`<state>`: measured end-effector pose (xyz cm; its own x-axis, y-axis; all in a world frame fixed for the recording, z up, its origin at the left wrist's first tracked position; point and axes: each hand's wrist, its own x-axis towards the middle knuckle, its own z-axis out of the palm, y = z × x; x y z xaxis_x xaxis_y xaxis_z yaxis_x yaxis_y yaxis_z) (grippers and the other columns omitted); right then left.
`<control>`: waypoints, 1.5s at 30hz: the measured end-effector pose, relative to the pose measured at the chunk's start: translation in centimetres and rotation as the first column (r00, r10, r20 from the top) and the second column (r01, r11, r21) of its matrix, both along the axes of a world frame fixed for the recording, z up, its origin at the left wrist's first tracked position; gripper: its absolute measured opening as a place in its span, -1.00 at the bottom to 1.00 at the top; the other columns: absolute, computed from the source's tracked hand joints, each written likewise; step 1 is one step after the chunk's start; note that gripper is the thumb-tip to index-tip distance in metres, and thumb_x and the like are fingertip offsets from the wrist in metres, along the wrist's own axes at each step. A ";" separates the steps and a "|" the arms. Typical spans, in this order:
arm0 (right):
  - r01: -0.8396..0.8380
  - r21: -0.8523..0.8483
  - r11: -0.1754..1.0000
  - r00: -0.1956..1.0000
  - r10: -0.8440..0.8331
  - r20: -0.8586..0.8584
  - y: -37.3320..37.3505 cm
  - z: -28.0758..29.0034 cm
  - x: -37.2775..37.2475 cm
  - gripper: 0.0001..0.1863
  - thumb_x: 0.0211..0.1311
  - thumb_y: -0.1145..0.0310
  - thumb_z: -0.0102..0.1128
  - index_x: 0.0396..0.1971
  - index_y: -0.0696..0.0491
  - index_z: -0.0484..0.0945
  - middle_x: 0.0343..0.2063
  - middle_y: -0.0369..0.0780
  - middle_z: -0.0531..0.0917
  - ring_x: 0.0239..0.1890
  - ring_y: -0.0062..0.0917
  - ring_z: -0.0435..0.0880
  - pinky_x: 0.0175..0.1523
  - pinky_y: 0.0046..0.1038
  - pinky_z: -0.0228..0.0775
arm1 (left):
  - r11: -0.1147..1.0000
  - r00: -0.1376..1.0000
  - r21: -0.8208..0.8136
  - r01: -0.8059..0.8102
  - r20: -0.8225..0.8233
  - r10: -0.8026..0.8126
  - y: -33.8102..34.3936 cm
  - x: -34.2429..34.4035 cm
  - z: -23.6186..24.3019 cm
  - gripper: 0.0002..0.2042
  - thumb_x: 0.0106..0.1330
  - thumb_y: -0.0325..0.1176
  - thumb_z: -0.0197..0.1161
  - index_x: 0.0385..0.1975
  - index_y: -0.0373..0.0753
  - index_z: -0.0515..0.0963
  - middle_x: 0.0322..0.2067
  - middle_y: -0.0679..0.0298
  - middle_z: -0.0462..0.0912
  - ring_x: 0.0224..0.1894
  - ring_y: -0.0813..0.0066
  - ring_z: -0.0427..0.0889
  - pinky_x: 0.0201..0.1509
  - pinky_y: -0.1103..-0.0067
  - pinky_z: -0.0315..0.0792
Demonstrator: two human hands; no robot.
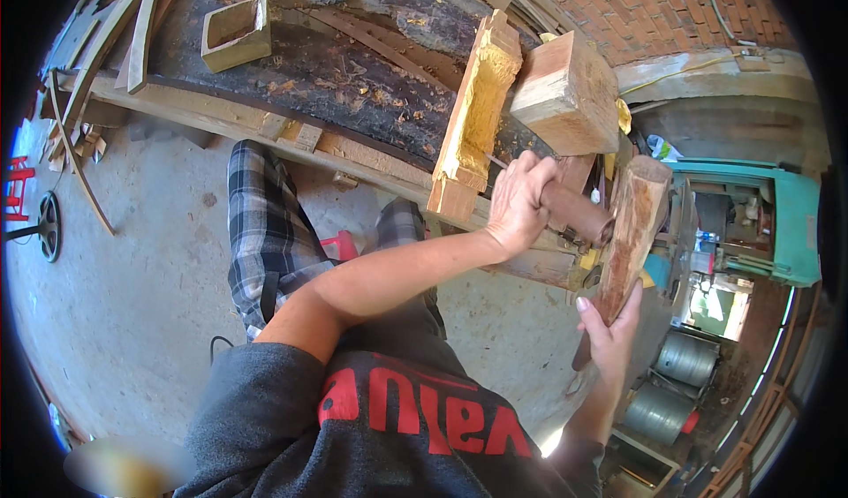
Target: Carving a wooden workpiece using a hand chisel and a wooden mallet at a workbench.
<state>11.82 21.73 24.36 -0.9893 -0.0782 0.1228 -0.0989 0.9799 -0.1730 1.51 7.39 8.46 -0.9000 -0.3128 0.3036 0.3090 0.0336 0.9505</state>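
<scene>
My left hand (521, 205) is closed around a chisel (576, 212) with a thick brown wooden handle. The thin metal blade runs left, its tip at the side of a yellow carved wood piece (474, 109), whose face is roughly hollowed. My right hand (611, 328) grips the lower end of a rough wooden mallet (636, 220), a club-like billet held upright. Its upper part is beside the butt of the chisel handle; whether they touch I cannot tell. A large squared wood block (570, 92) lies just right of the carved piece.
A dark, worn timber bench (353, 83) spans the far side, with a small hollow wooden box (237, 34) and long wood strips (106, 48) at left. A green machine cabinet (795, 224) stands at right, near metal drums (664, 414). A brick wall (689, 12) rises behind.
</scene>
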 end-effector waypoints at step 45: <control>0.123 -0.792 0.598 0.971 -0.239 -0.030 -2.1 -14.0 1.8 -0.51 0.12 0.35 0.44 -0.07 0.22 0.37 -0.38 -0.12 0.63 -0.36 -0.50 0.57 -0.22 -0.39 0.46 | 0.948 0.921 -0.184 0.258 -0.250 -0.299 -1.9 -5.1 -5.6 -0.74 0.10 -0.53 0.46 -0.37 -0.20 0.45 -0.38 0.19 0.44 -0.31 0.18 0.49 -0.23 0.40 0.43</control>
